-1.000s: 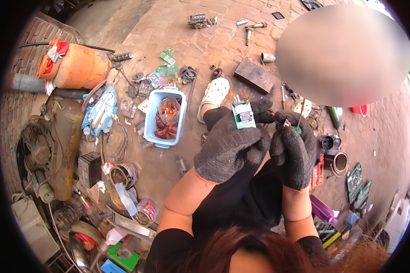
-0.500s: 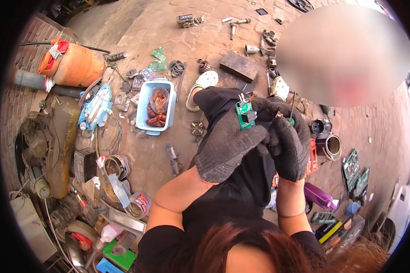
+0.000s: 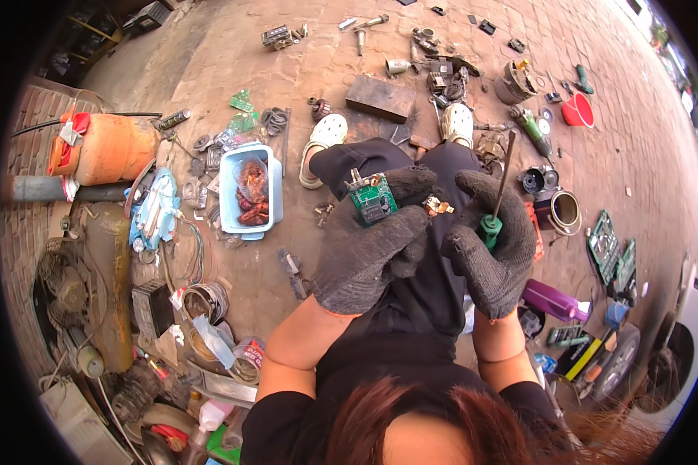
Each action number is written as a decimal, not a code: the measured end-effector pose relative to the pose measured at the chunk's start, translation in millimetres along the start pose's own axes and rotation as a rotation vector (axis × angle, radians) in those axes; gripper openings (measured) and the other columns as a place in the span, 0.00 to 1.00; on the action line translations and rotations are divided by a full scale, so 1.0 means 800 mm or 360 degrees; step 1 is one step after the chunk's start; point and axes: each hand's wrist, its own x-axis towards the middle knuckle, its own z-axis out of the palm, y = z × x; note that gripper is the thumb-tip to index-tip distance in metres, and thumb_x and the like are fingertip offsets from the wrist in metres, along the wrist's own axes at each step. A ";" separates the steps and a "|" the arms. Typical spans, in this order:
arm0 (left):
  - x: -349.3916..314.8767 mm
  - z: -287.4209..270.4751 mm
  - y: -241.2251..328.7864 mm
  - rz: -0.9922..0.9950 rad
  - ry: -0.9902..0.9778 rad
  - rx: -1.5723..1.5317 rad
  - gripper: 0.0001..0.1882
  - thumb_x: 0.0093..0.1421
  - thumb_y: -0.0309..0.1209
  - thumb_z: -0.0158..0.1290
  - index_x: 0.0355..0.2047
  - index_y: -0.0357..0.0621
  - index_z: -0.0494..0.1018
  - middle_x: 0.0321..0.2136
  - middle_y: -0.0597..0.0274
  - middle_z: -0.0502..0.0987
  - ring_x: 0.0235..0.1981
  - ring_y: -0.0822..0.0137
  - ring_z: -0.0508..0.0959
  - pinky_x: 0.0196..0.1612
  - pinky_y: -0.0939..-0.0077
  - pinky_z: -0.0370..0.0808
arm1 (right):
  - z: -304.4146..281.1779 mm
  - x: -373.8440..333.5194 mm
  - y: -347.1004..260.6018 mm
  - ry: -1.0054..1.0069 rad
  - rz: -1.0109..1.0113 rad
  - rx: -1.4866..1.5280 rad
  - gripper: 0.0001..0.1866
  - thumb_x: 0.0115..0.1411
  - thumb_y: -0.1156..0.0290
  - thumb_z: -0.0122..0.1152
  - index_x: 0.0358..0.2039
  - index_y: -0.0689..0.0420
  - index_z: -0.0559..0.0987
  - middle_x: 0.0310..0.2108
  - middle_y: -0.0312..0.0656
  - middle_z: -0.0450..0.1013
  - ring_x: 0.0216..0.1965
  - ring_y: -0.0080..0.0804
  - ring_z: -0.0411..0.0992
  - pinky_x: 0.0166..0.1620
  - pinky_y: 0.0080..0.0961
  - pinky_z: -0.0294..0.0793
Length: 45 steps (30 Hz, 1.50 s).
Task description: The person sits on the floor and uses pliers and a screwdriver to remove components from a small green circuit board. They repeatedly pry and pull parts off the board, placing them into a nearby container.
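Left hand [image 3: 371,256], gloved, is curled around a green circuit board [image 3: 375,203]; a copper-coloured scrap [image 3: 439,206] is seen between it and the gloved right hand [image 3: 499,262], by which a green-handled screwdriver [image 3: 489,230] is gripped. On the ground [image 3: 233,66] to the left, a blue tub [image 3: 277,194] is set, with an orange cylinder [image 3: 120,149] farther out near a brick wall [image 3: 37,128].

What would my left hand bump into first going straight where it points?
Your left hand would probably meet the small copper-coloured scrap first, then your right hand; depth is unclear, and it may already touch the scrap.
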 end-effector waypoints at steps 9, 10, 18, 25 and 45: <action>-0.004 -0.002 0.005 0.0120 0.0023 0.0125 0.20 0.55 0.20 0.57 0.49 0.32 0.71 0.31 0.57 0.79 0.17 0.77 0.71 0.16 0.85 0.64 | 0.010 0.006 0.007 0.0024 -0.0058 0.0015 0.09 0.52 0.78 0.62 0.35 0.63 0.77 0.25 0.37 0.74 0.20 0.18 0.69 0.21 0.12 0.63; -0.005 -0.004 0.009 0.0136 -0.0029 0.0109 0.18 0.55 0.20 0.58 0.48 0.34 0.72 0.31 0.60 0.79 0.19 0.78 0.72 0.19 0.86 0.66 | 0.009 0.005 0.009 0.0017 -0.0063 0.0007 0.08 0.52 0.77 0.62 0.34 0.63 0.77 0.26 0.37 0.74 0.20 0.18 0.69 0.21 0.13 0.64; -0.006 -0.012 0.000 0.0353 -0.0012 0.0357 0.18 0.55 0.21 0.60 0.46 0.36 0.74 0.34 0.64 0.80 0.26 0.81 0.74 0.25 0.89 0.70 | 0.013 0.004 0.013 0.0090 -0.0049 -0.0070 0.07 0.53 0.75 0.61 0.33 0.61 0.75 0.24 0.36 0.72 0.19 0.18 0.67 0.21 0.13 0.63; -0.001 -0.012 0.002 0.0179 -0.0010 0.0268 0.18 0.55 0.21 0.60 0.47 0.36 0.74 0.33 0.64 0.80 0.23 0.80 0.74 0.22 0.88 0.68 | 0.014 0.003 0.012 0.0127 0.0134 0.0038 0.10 0.54 0.70 0.62 0.34 0.61 0.74 0.21 0.35 0.71 0.17 0.17 0.64 0.20 0.13 0.60; 0.007 -0.020 -0.003 -0.0044 -0.0153 -0.0018 0.22 0.57 0.25 0.59 0.52 0.36 0.70 0.37 0.63 0.79 0.25 0.80 0.75 0.23 0.89 0.70 | 0.017 -0.005 0.020 0.0176 0.0365 0.0107 0.09 0.58 0.71 0.58 0.38 0.60 0.74 0.26 0.33 0.70 0.25 0.17 0.66 0.26 0.13 0.64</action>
